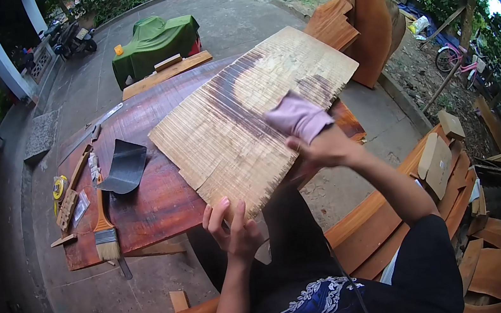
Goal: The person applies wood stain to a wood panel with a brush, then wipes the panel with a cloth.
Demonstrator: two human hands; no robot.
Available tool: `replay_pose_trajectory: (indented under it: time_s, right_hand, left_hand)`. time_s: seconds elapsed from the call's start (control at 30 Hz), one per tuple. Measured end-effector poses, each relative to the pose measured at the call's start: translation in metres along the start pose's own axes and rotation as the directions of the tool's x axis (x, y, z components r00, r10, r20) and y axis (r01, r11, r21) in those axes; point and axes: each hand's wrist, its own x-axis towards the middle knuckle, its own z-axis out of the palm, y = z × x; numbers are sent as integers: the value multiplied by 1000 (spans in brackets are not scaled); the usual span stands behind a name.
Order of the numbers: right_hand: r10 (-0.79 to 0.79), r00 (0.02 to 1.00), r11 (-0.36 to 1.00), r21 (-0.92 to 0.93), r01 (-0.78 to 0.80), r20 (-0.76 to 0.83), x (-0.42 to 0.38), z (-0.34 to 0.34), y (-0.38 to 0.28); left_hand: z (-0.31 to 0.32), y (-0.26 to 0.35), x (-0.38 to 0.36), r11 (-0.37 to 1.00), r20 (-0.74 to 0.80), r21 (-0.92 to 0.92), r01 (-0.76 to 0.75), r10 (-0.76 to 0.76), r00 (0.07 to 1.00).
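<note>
A broad pale wooden board (210,143) with a dark streaked patch lies tilted over a reddish-brown wooden tabletop (161,201). My left hand (233,226) grips the board's near edge, fingertips on its upper face. In my right hand (319,143) is a pinkish-purple cloth (299,116), which lies against the board's right part; the fingers are partly hidden by it. Left of the board, a bent black sheet (126,166) and a wide paintbrush (105,231) rest on the tabletop.
A yellow tape measure (59,186), a wooden plane (68,209) and a saw (79,142) lie at the tabletop's left. Wooden planks (369,229) are stacked at the right. Beyond the table stands a green-covered object (155,45); a motorbike (74,40) stands farther back.
</note>
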Motion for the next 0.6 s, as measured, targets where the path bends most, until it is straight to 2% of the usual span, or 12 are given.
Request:
replay_pose_trajectory:
  time_s: [0.07,0.13,0.2,0.27,0.3,0.33,0.4,0.43,0.47,0.5,0.57,0.6]
  right_hand:
    - [240,959,971,36,-238,-152,12,-26,61]
    - [495,856,869,93,-487,-149,14,-41,86]
    - [280,932,950,-71,-303,-231,10,-19,74]
    - [42,991,996,-77,-52,-124,-4,7,34]
    - [-159,975,975,-181,130,-154,-10,13,0]
    - [-235,956,970,-110,218,-178,-17,18,-22]
    - [-163,984,987,-9,163,-78,-15,4,-1]
    - [-17,989,1000,17,20,-150,-12,2,36]
    - [191,971,980,91,-179,-146,-9,-19,58]
    - [601,799,783,228,-579,-31,-8,-35,77]
    - [680,732,722,139,-678,34,-2,-50,70]
    - [513,854,858,86,-507,-83,-6,-32,67]
  left_hand:
    - [-1,0,3,1000,0,-6,-2,2,1000]
    - [-2,2,4,1000,-3,-19,1,-1,1000]
    - [-1,2,3,1000,-15,-19,9,-9,1000]
    - [0,2,2,1000,-19,-17,19,-19,1000]
    - [1,2,2,1000,-19,-17,23,-23,1000]
    - [0,2,1,1000,-15,-17,24,-24,1000]
    - [2,0,2,1000,-13,-19,17,-17,1000]
    - [-1,0,1,1000,-7,-25,13,-13,1000]
    - [-2,0,1,1000,-1,-29,8,-8,1000]
    - [-2,-1,1,999,0,-33,4,-4,1000]
    - [-2,0,3,999,-1,-38,7,-7,1000]
    - [-2,0,3,999,-5,-36,12,-12,1000]
